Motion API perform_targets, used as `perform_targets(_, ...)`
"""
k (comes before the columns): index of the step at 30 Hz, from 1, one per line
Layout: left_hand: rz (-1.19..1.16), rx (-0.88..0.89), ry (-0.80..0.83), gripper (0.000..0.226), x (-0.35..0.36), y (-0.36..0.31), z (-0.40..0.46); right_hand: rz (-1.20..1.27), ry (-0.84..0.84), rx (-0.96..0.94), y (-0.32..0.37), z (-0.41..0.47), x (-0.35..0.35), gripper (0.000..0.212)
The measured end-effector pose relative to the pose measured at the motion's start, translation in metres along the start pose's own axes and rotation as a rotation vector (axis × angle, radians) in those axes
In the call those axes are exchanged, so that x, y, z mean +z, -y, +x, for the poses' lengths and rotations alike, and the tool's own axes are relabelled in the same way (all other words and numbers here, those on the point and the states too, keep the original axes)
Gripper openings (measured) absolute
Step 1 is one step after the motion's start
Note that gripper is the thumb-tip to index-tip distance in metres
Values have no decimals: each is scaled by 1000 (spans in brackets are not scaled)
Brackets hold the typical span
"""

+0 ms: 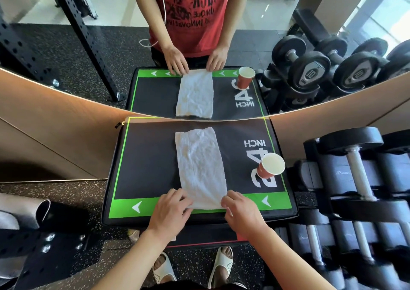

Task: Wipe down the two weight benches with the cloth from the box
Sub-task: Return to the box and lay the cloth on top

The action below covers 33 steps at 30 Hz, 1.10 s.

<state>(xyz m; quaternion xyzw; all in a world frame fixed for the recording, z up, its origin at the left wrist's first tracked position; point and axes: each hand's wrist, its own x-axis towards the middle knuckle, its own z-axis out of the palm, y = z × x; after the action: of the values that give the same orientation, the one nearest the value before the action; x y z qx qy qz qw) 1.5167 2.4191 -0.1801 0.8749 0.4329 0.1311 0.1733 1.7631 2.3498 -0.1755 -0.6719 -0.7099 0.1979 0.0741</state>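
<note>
A large mirror (66, 52) fills the upper half of the frame, doubling everything below it. Along the right edge stands a rack of dumbbells (355, 178), hard rubber heads on knurled metal handles, plainly heavy. At mid-frame sits the plyo box (144, 156), a padded block with a matte black top, bright green border and white arrows, pushed against the mirror; it looks firm but slightly cushioned.

Down the middle of its top lies the cloth (200, 167), a white terry towel folded into a long strip, nubbly and a little creased. I judge it light, limp and grippy rather than slick; it should bunch and drape when lifted, so taking it at the near corners, or gathering it at the middle, would serve best.

The left hand (170, 212) pinches the near left corner of the cloth, fingers curled over the edge. The right hand (240, 209) does the same at the near right corner.

Right of centre, a red paper cup (269, 166) stands on the box, thin-walled and easy to knock over.

No weight bench is clearly in view.
</note>
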Motion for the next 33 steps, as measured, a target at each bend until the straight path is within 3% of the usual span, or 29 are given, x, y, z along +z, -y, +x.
perform_targets(5, 31, 44, 8, 17, 1, 2, -1, 71, -71, -1, 0, 0, 0, 17)
perform_targets(10, 4, 29, 69, 19, -3, 2, -1, 3, 59, -30, 1, 6, -2, 39)
perform_targets(16, 120, 107, 101, 23, -10, -6, 6, -74, 59, -71, 7, 17, -5, 31)
perform_targets(20, 54, 76, 130, 19, -19, -3, -2, -17, 59, -116, 12, 16, -14, 29)
perform_targets(27, -88, 93, 61, 7, -59, 3, 9, 155, -60, -144, 21, 24, -46, 21)
perform_targets(33, -21, -13, 85, 19, -75, 35, 67, 137, -167, -108, 20, 95, -71, 26)
